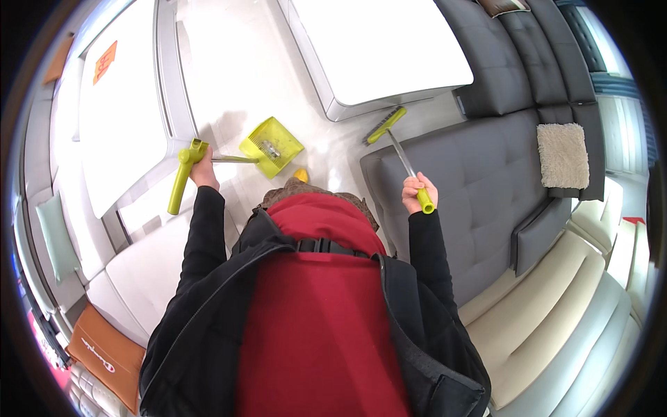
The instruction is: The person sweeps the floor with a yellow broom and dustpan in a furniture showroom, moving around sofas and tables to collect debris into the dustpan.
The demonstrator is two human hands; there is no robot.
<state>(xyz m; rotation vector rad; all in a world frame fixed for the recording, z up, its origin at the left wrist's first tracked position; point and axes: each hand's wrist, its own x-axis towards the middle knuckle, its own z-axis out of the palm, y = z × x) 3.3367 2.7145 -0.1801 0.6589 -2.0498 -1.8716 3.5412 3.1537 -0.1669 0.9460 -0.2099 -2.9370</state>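
Observation:
My left hand (205,171) grips the upper end of a long-handled lime-green dustpan (285,136), just below its green handle (182,174). Some greyish debris (269,149) lies in the pan, beside the comb teeth. In my right hand (418,194) is the metal pole of a broom with a lime-green grip end. The broom head (386,125), green with dark bristles, is near the floor between a white-topped table and a grey sofa. Dustpan and broom head are apart.
A white-topped table (380,47) stands ahead, and another white table (130,104) is at left. The tufted grey sofa (458,177) fills the right side. Close on the left is a white sofa (151,266) with an orange cushion (107,354). A yellow shoe tip (301,175) shows on the pale floor (234,88).

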